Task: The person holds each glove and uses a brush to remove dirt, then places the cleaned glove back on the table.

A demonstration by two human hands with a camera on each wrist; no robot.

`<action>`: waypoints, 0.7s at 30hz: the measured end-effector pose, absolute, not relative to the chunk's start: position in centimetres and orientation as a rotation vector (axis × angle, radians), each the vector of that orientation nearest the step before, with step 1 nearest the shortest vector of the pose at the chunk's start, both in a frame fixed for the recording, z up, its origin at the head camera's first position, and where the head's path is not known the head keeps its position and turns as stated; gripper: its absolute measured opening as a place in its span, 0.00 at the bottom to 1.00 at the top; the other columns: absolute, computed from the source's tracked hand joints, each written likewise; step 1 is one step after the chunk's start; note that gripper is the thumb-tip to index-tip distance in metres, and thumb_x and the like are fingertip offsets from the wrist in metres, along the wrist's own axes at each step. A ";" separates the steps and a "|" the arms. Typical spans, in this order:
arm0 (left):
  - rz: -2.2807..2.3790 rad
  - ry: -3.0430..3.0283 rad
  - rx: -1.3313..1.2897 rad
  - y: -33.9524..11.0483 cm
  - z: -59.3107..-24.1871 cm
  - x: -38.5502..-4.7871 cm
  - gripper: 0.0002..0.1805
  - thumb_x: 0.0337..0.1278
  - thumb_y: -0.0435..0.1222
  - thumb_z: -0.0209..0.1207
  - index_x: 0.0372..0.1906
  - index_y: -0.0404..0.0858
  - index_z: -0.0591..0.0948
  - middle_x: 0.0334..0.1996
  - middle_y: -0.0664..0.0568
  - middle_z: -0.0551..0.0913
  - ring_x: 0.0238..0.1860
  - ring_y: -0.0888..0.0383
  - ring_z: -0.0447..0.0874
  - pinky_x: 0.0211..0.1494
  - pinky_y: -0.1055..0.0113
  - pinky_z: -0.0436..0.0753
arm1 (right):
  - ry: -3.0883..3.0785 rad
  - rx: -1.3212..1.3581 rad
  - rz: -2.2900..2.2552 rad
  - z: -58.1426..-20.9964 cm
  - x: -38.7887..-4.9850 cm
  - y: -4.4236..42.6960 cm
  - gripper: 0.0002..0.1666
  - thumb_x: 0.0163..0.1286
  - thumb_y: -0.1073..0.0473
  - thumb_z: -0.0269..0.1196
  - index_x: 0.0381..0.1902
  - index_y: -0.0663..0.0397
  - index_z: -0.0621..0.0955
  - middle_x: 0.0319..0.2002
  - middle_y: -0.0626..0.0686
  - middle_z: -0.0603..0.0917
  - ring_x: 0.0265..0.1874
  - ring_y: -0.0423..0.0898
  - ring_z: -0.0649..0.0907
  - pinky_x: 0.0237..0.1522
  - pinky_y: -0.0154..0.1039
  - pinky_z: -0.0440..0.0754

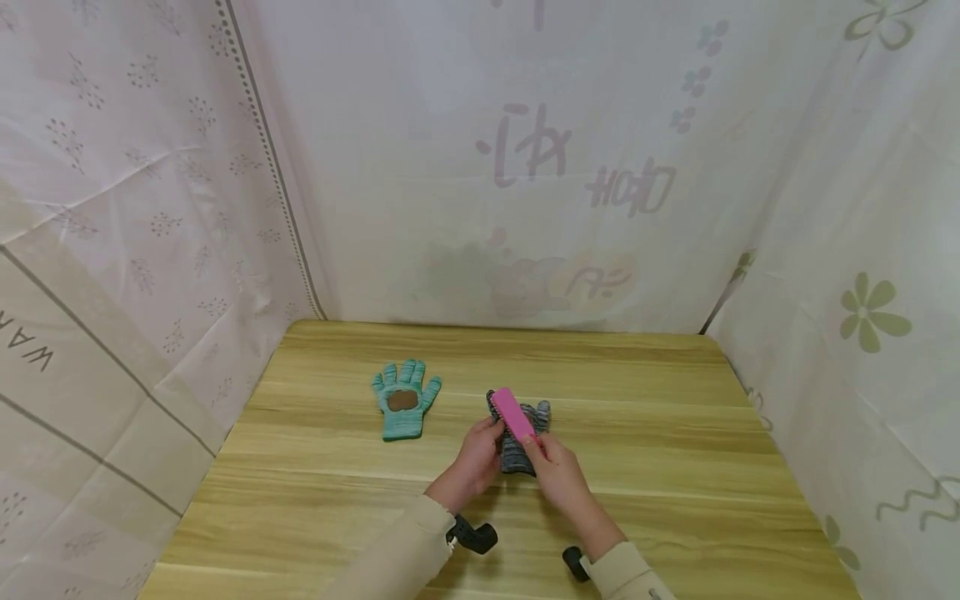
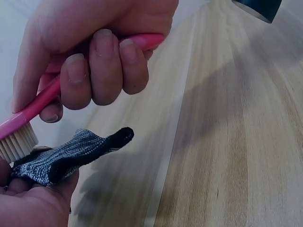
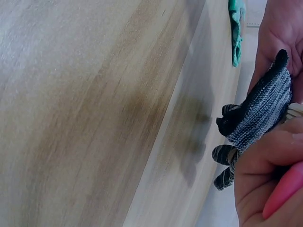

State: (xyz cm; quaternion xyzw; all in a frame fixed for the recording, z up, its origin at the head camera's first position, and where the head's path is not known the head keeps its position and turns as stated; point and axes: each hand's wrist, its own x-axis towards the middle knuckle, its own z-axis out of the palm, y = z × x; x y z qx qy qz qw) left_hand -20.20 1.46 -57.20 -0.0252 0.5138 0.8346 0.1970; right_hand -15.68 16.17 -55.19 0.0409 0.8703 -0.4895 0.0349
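Above the table, my left hand (image 1: 477, 458) holds a black-and-grey knit glove (image 1: 516, 458), its fingers pointing away from me. A pink brush (image 1: 513, 412) is gripped by its handle in my right hand (image 1: 561, 477). In the left wrist view, the brush's pale bristles (image 2: 20, 143) face down at the glove (image 2: 71, 158), whose near part lies over the left hand (image 2: 40, 205). Whether the bristle tips press on the fabric is partly hidden there. The right wrist view has the glove (image 3: 265, 109) raised off the table, with the brush handle (image 3: 286, 189) inside the curled right hand.
A green knit glove (image 1: 405, 427) with a brown patch (image 1: 402, 401) lies flat on the wooden table (image 1: 315, 500), left of the hands. Printed cloth (image 1: 420, 167) hangs behind and along both sides of the table. Each wrist wears a black camera mount (image 1: 480, 537).
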 end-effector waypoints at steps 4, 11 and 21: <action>2.340 1.429 -0.098 1.5 -57.0 -20.1 0.23 0.81 0.36 0.39 0.68 0.24 0.66 0.40 0.56 0.82 0.41 0.66 0.81 0.45 0.73 0.82 | 2.689 0.125 -1.480 -55.3 -15.7 16.3 0.23 0.79 0.42 0.53 0.40 0.56 0.79 0.23 0.47 0.68 0.24 0.43 0.69 0.25 0.35 0.65; 2.316 1.455 -0.108 1.3 -56.8 -20.2 0.23 0.82 0.36 0.38 0.68 0.25 0.68 0.35 0.56 0.82 0.35 0.66 0.79 0.39 0.73 0.82 | 2.738 0.131 -1.392 -55.4 -15.6 16.6 0.22 0.79 0.41 0.54 0.37 0.53 0.78 0.21 0.47 0.70 0.20 0.42 0.69 0.22 0.34 0.65; 2.297 1.465 -0.130 1.0 -57.0 -20.5 0.19 0.83 0.37 0.38 0.62 0.28 0.70 0.31 0.56 0.79 0.31 0.66 0.76 0.32 0.73 0.79 | 2.809 0.135 -1.327 -55.7 -15.5 17.3 0.22 0.78 0.41 0.55 0.33 0.53 0.76 0.21 0.47 0.68 0.19 0.42 0.67 0.20 0.34 0.63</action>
